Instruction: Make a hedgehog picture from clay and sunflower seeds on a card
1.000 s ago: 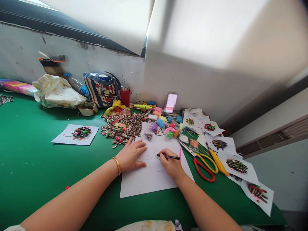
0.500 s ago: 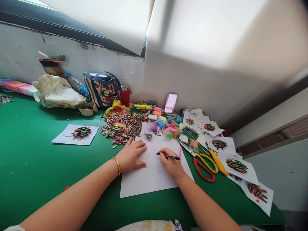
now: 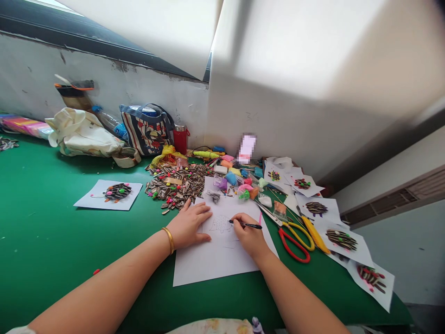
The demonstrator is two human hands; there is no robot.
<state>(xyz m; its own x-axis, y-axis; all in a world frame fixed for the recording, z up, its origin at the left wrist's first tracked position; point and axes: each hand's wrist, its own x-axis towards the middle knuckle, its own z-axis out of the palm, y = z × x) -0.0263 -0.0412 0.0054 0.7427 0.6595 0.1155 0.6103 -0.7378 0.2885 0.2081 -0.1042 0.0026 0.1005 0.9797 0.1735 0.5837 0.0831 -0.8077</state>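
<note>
My left hand (image 3: 193, 223) lies flat with fingers spread on the left part of a white sheet of paper (image 3: 205, 264). In my right hand (image 3: 249, 235) is a black pen (image 3: 251, 226), pinched near its tip, which is at the right end of a small line drawing of a hedgehog (image 3: 221, 224). Just beyond my left hand spreads a heap of striped sunflower seeds (image 3: 194, 178) mixed with small coloured balls. Scissors (image 3: 295, 239) with red and yellow handles lie to the right of the paper, blades partly apart.
Small bags of coloured clay (image 3: 231, 178) lie behind the paper. A yellow utility knife (image 3: 314, 234) and several seed-hedgehog cards (image 3: 342, 239) line the right side. Another card (image 3: 132, 199) is at left. A cream bag (image 3: 86, 137), striped bag (image 3: 148, 130) and red bottle (image 3: 181, 139) stand along the wall.
My right hand and the pen have shifted slightly to the right, showing more of the drawing. My left hand stays in place on the paper.
</note>
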